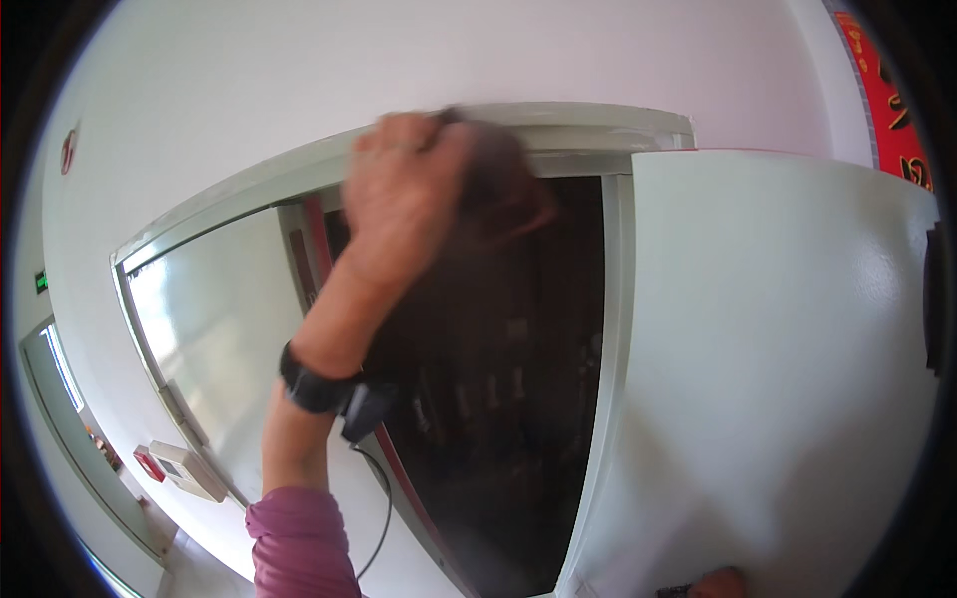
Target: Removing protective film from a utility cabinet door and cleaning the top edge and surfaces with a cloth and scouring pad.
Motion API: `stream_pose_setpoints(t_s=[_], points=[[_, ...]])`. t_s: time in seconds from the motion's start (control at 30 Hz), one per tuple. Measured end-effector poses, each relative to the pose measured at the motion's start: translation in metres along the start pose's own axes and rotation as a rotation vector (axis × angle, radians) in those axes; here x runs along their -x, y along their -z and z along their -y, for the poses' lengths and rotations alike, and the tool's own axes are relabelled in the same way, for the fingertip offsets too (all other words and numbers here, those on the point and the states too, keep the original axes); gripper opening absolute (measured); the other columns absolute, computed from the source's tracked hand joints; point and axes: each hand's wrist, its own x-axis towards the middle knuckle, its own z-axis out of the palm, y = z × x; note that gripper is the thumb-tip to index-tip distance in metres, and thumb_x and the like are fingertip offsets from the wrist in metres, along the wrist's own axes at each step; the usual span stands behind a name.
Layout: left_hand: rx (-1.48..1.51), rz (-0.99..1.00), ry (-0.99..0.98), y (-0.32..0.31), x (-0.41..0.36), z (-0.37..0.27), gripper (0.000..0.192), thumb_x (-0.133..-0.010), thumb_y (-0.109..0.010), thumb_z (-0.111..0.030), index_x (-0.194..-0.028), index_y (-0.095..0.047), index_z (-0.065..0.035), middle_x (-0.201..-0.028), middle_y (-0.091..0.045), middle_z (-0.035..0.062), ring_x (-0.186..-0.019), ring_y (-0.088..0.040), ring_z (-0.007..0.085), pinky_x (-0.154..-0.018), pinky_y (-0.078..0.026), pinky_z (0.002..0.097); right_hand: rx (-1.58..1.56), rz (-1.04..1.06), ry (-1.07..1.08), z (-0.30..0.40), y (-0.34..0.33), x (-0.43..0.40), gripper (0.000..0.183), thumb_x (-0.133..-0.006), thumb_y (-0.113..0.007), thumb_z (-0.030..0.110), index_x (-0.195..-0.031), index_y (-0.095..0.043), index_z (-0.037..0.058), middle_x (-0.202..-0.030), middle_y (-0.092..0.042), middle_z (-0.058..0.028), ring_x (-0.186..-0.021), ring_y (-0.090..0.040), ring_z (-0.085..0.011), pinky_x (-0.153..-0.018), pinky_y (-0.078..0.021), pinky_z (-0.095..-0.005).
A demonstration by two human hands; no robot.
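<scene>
My left hand [404,176] is raised to the top of a door frame [591,138], its fingers closed on a dark brown cloth [497,183] blurred by motion. The cloth hangs to the right of the fingers, in front of the frame's upper edge and the dark doorway. A black strap with a small device [366,407] sits round the wrist, and a cable runs down from it. At the bottom edge, a rounded piece of skin beside a dark patterned band seems to be part of my right hand [719,583]; its fingers cannot be made out.
A pale door leaf [762,336] stands open on the right; another pale door panel [224,321] is on the left. A wall-mounted control box [187,471] and a small red box [149,463] are at lower left. A red banner [882,97] with writing hangs at upper right.
</scene>
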Motion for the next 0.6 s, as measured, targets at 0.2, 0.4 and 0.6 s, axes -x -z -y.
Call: stream_pose_setpoints(t_s=[0.2, 0.4, 0.6], points=[[-0.026, 0.064, 0.160, 0.019, 0.046, 0.017, 0.048, -0.052, -0.065, -0.003, -0.098, -0.053, -0.0108, -0.090, -0.050, 0.0034, -0.084, -0.049, 0.0230, -0.067, -0.038, 0.0353, -0.015, -0.225, 0.084, 0.008, -0.004, -0.007, 0.024, -0.064, -0.055, 0.004, -0.051, -0.035, 0.0031, -0.052, -0.036, -0.0109, -0.051, -0.040, -0.0264, -0.050, -0.0308, -0.0365], [0.019, -0.100, 0.174, -0.003, 0.035, -0.007, 0.040, -0.054, -0.060, -0.002, -0.092, -0.056, -0.0122, -0.091, -0.051, 0.0031, -0.086, -0.049, 0.0227, -0.069, -0.038, 0.0355, -0.063, 0.075, -0.088, 0.000, 0.003, -0.004, 0.016, -0.057, -0.055, 0.001, -0.052, -0.041, 0.0043, -0.056, -0.041, -0.0107, -0.053, -0.042, -0.0247, -0.050, -0.0330, -0.0355], [0.151, -0.221, 0.217, -0.039, 0.003, -0.054, 0.047, -0.046, -0.066, -0.002, -0.091, -0.058, -0.0143, -0.088, -0.048, 0.0024, -0.087, -0.045, 0.0230, -0.076, -0.033, 0.0366, 0.042, -0.112, 0.102, -0.005, -0.006, -0.009, 0.018, -0.049, -0.058, 0.005, -0.049, -0.040, 0.0060, -0.051, -0.040, -0.0087, -0.049, -0.041, -0.0244, -0.046, -0.0307, -0.0341]])
